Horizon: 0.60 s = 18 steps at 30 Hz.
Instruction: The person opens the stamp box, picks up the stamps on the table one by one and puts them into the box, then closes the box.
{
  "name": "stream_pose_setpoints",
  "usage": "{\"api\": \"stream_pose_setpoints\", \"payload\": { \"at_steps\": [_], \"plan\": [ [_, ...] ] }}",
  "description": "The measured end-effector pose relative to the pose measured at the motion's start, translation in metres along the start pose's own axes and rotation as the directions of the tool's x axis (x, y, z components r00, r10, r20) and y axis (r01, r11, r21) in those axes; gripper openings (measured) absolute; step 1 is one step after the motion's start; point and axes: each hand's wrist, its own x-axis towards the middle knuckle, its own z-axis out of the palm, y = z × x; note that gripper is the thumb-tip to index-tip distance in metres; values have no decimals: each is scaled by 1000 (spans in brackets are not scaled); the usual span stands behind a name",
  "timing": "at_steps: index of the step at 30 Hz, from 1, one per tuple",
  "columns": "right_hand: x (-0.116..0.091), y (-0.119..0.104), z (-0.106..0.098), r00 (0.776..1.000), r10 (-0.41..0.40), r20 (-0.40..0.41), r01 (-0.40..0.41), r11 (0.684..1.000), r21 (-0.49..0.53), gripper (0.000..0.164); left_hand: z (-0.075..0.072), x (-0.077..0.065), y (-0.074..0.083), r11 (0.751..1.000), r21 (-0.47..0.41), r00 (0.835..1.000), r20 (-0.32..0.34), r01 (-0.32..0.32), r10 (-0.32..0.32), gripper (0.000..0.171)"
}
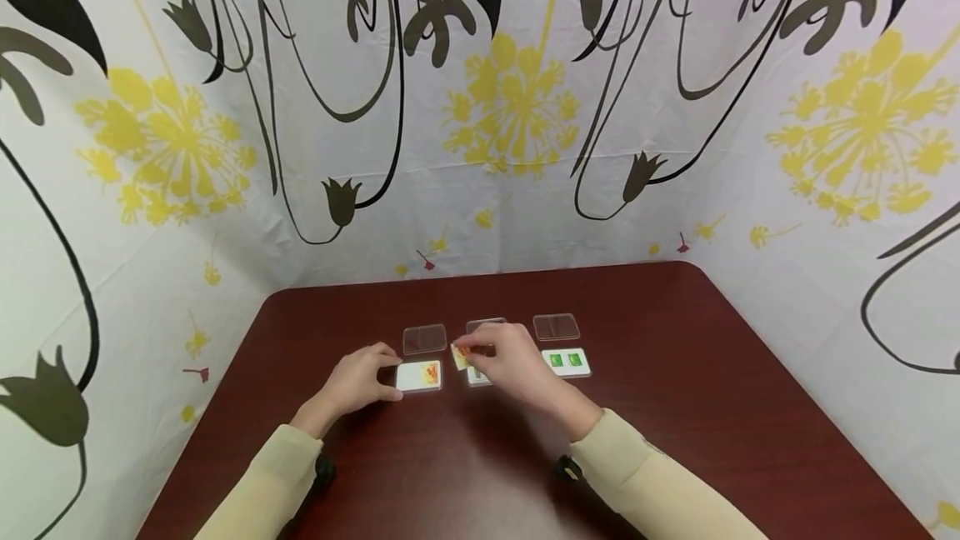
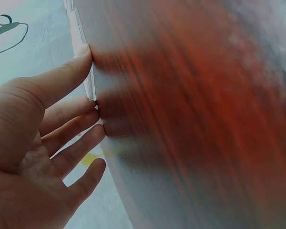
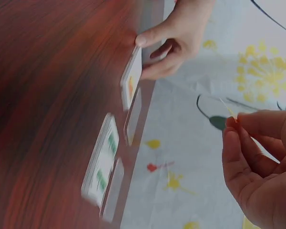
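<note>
A flat clear case with a white insert and an orange picture [image 1: 418, 376] lies on the table. At its left end my left hand [image 1: 360, 377] holds it, thumb on the near edge and a fingertip on the far edge. My right hand [image 1: 517, 361] pinches a small card with a yellow-orange picture [image 1: 459, 357] between thumb and fingertips, raised above the table in the right wrist view. Beneath that hand sits a middle case [image 1: 477, 377], mostly hidden. A third case, showing two green pictures [image 1: 566, 362], lies farther right.
Behind the cases three clear plastic lids lie in a row: a left lid [image 1: 425, 339], a partly covered middle lid [image 1: 486, 325] and a right lid [image 1: 557, 327]. The dark red table [image 1: 420, 473] meets a flower-patterned cloth [image 1: 510, 215] at the back.
</note>
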Motion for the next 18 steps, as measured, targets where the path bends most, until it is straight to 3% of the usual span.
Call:
{"api": "stream_pose_setpoints", "payload": {
  "at_steps": [8,18],
  "plan": [
    [27,-5,34,997,59,52,-63,995,83,19,1,2,-3,1000,7,1000,3,9,-9,57],
    [44,9,79,984,155,84,-161,984,78,16,3,3,-5,1000,24,1000,-3,-13,13,54]
  ]
}}
